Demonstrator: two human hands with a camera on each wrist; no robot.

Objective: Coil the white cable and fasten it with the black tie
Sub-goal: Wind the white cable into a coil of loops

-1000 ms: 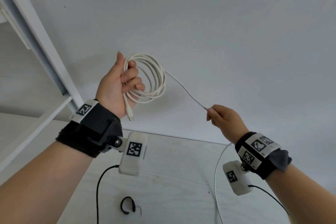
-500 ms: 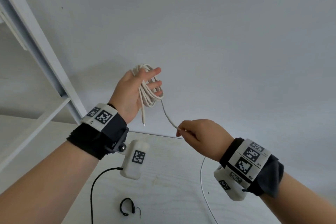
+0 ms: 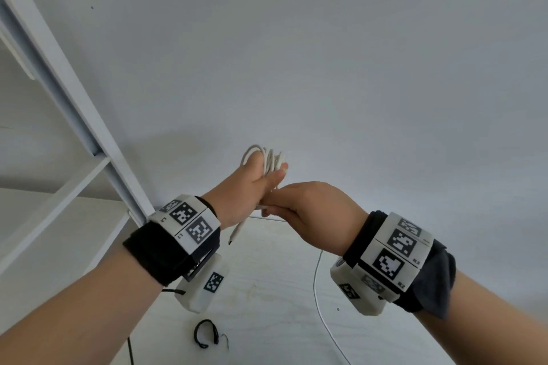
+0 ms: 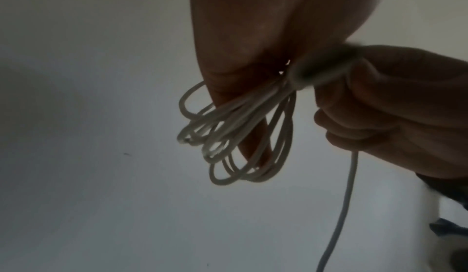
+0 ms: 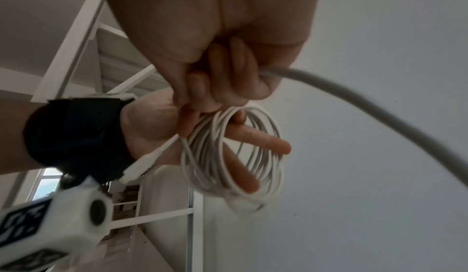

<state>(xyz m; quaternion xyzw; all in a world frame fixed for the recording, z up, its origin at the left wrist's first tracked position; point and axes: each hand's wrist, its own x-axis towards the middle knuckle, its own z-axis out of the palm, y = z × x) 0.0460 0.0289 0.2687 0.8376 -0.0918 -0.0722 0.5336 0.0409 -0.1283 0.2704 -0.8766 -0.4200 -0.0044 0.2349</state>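
Observation:
My left hand (image 3: 256, 184) holds up several loops of the white cable (image 3: 268, 157), its thumb laid over the bundle. In the right wrist view the left hand's fingers (image 5: 263, 143) run straight through the coil (image 5: 228, 162), and a white plug (image 5: 142, 166) dangles by the wrist. My right hand (image 3: 292, 207) pinches the cable's free length right against the left hand. From there the loose tail (image 3: 318, 290) drops to the table. In the left wrist view the loops (image 4: 235, 136) hang below the fingers. The black tie (image 3: 205, 334) lies curled on the table, below both hands.
A white wooden table (image 3: 267, 290) lies under the hands, against a plain pale wall (image 3: 326, 68). A white shelf frame (image 3: 89, 133) rises at the left. A thin black lead (image 3: 130, 350) from the left wrist camera trails over the table edge.
My right hand has travelled up and left along the cable until it meets the left hand. The left hand has turned, so the coil now shows edge-on, with its thumb over it.

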